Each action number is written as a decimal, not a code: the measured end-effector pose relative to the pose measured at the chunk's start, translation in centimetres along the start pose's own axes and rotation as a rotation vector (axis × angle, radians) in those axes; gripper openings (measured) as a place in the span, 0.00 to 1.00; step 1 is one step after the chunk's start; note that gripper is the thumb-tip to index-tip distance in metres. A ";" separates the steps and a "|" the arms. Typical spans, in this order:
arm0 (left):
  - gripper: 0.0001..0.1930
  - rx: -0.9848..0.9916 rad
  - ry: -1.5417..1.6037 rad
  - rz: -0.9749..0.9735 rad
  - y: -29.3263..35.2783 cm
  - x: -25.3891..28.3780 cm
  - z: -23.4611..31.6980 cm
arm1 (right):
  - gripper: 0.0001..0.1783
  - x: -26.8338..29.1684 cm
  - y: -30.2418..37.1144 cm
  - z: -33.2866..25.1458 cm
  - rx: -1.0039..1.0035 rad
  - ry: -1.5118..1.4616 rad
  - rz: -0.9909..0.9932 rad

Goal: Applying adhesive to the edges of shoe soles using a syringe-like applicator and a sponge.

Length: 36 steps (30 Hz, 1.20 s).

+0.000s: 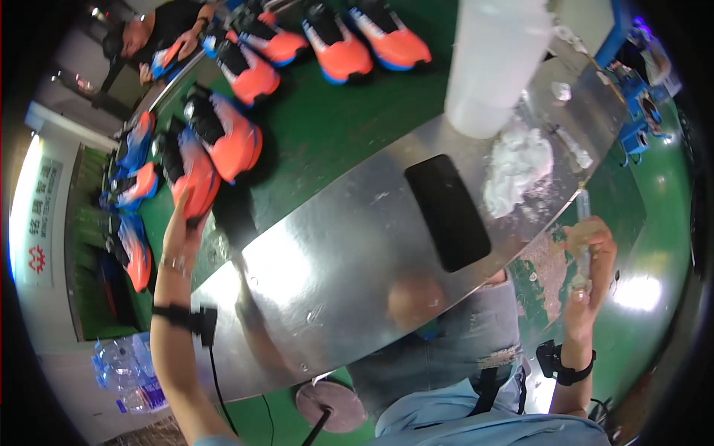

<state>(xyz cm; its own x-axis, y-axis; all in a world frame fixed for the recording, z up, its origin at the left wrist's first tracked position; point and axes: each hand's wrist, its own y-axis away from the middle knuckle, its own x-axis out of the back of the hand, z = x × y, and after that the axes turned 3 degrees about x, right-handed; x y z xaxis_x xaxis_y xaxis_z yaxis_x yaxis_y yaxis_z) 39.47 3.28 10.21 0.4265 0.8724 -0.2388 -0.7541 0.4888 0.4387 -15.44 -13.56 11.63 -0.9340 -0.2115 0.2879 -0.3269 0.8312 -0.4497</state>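
Orange at the toe and black at the collar, a shoe point(195, 175) stands at the left of the green worktop point(327, 141), its toe turned toward the wearer. On my feed, the left hand point(192, 212) is closed around that toe, pinching it between thumb and fingers. The right hand point(591, 260) is off to the right, beyond the worktop's metal edge strip point(335, 275); I see its fingers curled around a slim, clear syringe point(584, 212), tip pointing away, with the thumb near the rear end. The two hands are well apart, and each wrist wears a black strap. Just beside the held shoe, on its right, I make out a matching shoe point(227, 137); four more point(335, 44) line the far side, and others in orange and blue point(134, 182) sit at the left. On the metal strip lies a black phone point(448, 213), with a crumpled white wad point(518, 171) to its right and a tall white cylinder point(494, 70) behind. At the upper left, I see a co-worker point(160, 37) in dark clothing holding another shoe point(165, 59). Clear bottles point(130, 372) stand at the lower left.
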 end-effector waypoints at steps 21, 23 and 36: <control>0.21 0.045 -0.766 0.008 36.5 3.3 -5.4 | 0.31 -0.7 -0.3 2.8 0.097 -0.395 -0.057; 0.19 0.001 -0.699 -0.007 33.7 1.8 -2.3 | 0.31 -0.3 -0.3 2.3 0.089 -0.377 -0.070; 0.35 -1.233 -0.650 -0.789 22.7 -18.8 -0.5 | 0.31 0.8 -1.8 -9.7 0.241 -1.269 -0.137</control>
<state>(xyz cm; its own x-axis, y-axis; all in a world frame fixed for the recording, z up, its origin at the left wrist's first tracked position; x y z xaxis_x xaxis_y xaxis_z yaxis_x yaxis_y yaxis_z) 14.03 -2.03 24.22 0.7738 0.4174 0.4765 -0.0393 0.7824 -0.6216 -14.16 -10.23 20.85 -0.3312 -0.7332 -0.5939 -0.3238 0.6795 -0.6583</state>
